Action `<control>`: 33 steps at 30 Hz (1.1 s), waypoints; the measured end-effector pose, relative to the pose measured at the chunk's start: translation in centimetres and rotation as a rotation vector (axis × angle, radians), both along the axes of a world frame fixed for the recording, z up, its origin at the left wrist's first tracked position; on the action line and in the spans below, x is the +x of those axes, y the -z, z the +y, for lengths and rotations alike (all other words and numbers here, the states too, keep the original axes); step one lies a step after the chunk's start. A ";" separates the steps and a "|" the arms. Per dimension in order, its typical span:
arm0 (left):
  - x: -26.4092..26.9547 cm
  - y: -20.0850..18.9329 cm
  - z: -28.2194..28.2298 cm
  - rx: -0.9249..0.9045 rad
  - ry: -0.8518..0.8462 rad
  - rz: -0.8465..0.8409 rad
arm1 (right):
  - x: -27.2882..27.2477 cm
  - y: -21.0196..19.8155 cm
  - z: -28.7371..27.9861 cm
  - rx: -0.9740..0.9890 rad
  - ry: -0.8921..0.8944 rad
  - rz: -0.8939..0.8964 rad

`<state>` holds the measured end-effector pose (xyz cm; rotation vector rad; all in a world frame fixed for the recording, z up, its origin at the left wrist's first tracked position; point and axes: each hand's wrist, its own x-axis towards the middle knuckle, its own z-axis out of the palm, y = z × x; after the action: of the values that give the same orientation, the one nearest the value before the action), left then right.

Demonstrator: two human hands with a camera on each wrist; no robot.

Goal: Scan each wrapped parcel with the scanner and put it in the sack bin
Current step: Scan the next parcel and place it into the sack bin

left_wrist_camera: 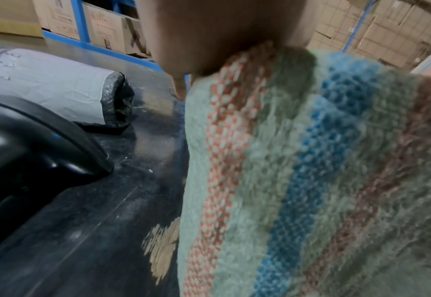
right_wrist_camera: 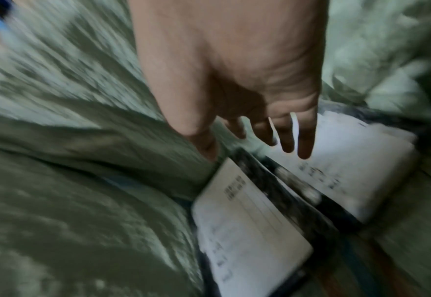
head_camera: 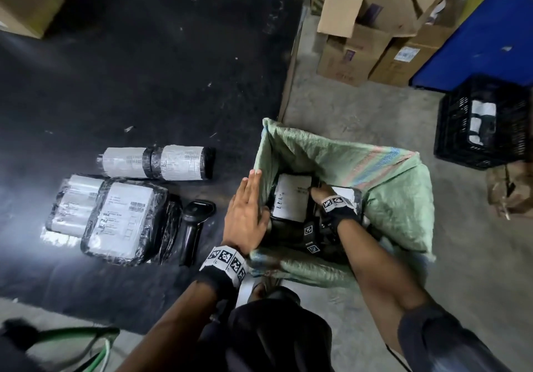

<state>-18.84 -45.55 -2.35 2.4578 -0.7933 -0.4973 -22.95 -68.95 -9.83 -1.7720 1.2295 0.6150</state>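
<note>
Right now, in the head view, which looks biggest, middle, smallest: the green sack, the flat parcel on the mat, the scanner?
1. green sack
2. flat parcel
3. scanner
The sack is clearly largest.

The left hand fills the 12 o'clock edge, its heel resting on the top edge of the woven sack, whose green cloth with orange, blue and brown stripes covers everything from 1 to 6 o'clock. At 9 o'clock the black scanner lies on the dark bench, and at 10 o'clock, beyond it, lies a rolled parcel in grey wrap with black plastic at its end. Cardboard boxes on blue racking stand at 11 o'clock.
</note>
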 end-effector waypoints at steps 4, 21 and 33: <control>0.5 -1.8 0.3 0.028 0.013 -0.014 | 1.3 -5.9 0.4 -0.078 -0.090 -0.054; 9.0 -6.3 20.1 -0.139 -0.228 -0.061 | 1.6 -19.1 22.1 -0.138 -0.340 -0.524; 12.7 0.6 34.3 -0.075 -0.297 0.010 | 2.0 -9.3 32.6 -0.072 -0.276 -0.168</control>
<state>-6.13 -11.20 -2.95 2.4445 -0.4229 -0.3610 -20.94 -36.39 -0.55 -2.0293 0.9110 0.5683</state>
